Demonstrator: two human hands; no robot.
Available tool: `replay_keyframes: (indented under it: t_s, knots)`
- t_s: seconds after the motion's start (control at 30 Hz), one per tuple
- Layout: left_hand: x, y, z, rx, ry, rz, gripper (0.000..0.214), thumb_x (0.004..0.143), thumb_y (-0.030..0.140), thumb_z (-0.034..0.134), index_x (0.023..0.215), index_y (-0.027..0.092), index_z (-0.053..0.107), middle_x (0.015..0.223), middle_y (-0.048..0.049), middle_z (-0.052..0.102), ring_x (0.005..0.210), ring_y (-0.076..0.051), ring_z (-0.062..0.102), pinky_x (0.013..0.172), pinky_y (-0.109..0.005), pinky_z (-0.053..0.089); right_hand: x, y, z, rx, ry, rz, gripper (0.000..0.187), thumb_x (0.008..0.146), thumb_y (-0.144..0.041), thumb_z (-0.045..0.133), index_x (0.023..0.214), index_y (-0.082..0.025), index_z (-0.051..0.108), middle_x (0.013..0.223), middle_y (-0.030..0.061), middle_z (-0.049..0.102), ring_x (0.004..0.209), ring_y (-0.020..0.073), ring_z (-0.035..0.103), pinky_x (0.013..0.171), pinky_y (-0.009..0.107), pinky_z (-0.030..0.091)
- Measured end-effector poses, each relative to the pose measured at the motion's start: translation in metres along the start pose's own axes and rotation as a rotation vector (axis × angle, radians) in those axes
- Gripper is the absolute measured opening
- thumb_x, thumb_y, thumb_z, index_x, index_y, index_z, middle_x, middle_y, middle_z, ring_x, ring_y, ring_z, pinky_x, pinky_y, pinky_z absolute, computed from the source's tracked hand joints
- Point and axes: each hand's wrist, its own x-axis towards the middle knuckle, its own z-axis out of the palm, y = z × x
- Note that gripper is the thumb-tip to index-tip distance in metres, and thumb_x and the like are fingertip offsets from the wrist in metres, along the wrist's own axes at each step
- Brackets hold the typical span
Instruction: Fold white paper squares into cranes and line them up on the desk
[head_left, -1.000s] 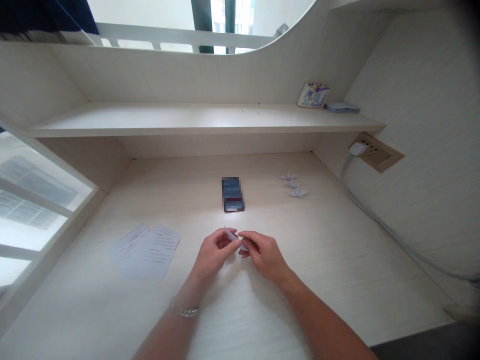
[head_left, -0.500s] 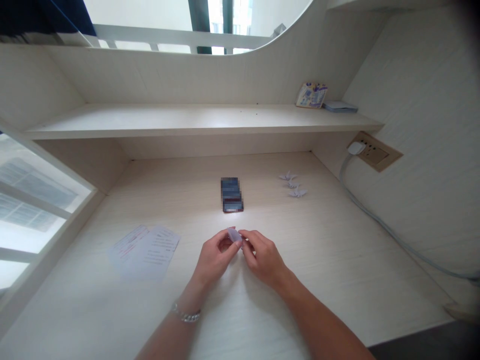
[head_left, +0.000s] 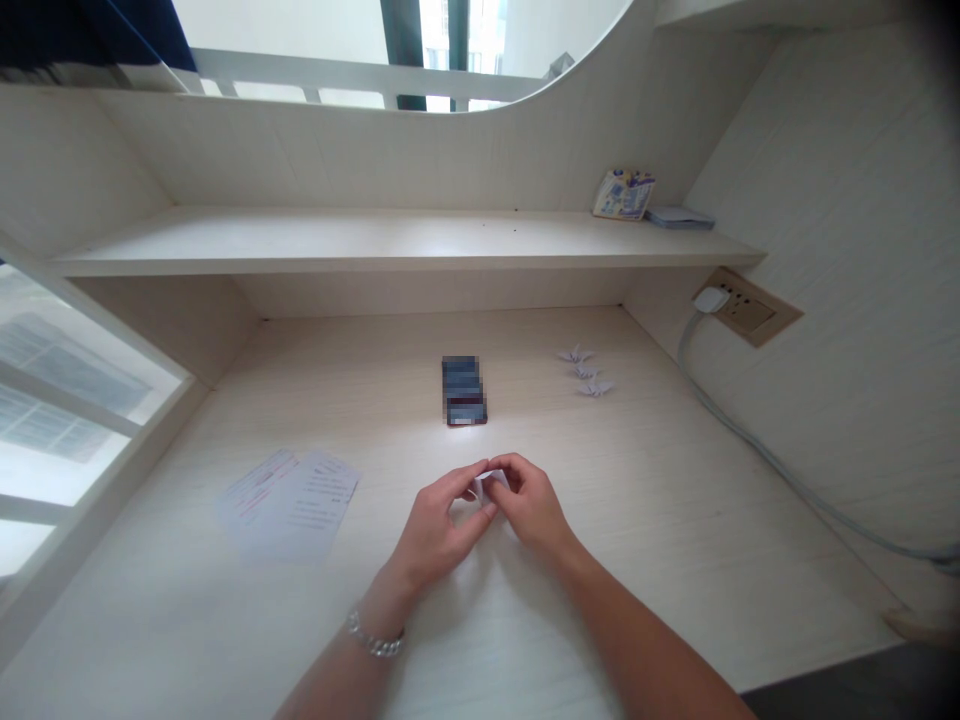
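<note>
A small folded piece of white paper [head_left: 491, 484] is held between my two hands, just above the desk and partly hidden by the fingers. My left hand [head_left: 444, 515] pinches its left side, with thumb and index finger meeting near the paper's edges. Fingertips of my right hand [head_left: 531, 502] grip the paper from the right, the thumb pressed against its face. Beyond the hands lies a phone [head_left: 464, 390] with a pixelated screen. Three folded paper cranes [head_left: 595, 387] stand in a short row to the phone's right.
Loose printed sheets [head_left: 300, 505] lie on the desk at left. A shelf [head_left: 420, 238] spans the back, bearing a colourful packet [head_left: 623, 194] and a flat stack [head_left: 680, 217]. At right, a grey cable [head_left: 757, 440] runs from a wall socket [head_left: 750, 308] along the desk's side.
Both hands have shifted slightly right and closed in around the folded paper. The paper has turned and is more covered by the fingers; the right fingers now reach over it.
</note>
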Motion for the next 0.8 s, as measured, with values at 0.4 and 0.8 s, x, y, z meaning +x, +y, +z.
replay_keyframes:
  t_s: [0.4,0.8]
  knots:
    - [0.01,-0.017,-0.01,-0.396,0.086,-0.262,0.025,0.075,0.032,0.063,0.088,0.011,0.068,0.068,-0.0055,0.065,0.066,-0.015,0.059,0.064,-0.027,0.049,-0.008,-0.004,0.002,-0.016,0.078,-0.149,0.011,0.074,-0.02,0.057,0.082,-0.019,0.065,0.078,0.003,0.066,0.068,0.0169,0.061,0.06,0.026,0.047]
    - [0.008,-0.012,-0.009,-0.331,0.058,-0.221,0.021,0.073,0.031,0.065,0.079,0.012,0.07,0.064,-0.0049,0.064,0.062,-0.015,0.057,0.061,-0.026,0.045,-0.008,0.0,-0.001,0.025,0.039,-0.133,0.016,0.068,-0.021,0.065,0.084,-0.019,0.063,0.079,0.0027,0.066,0.068,0.0174,0.061,0.06,0.026,0.048]
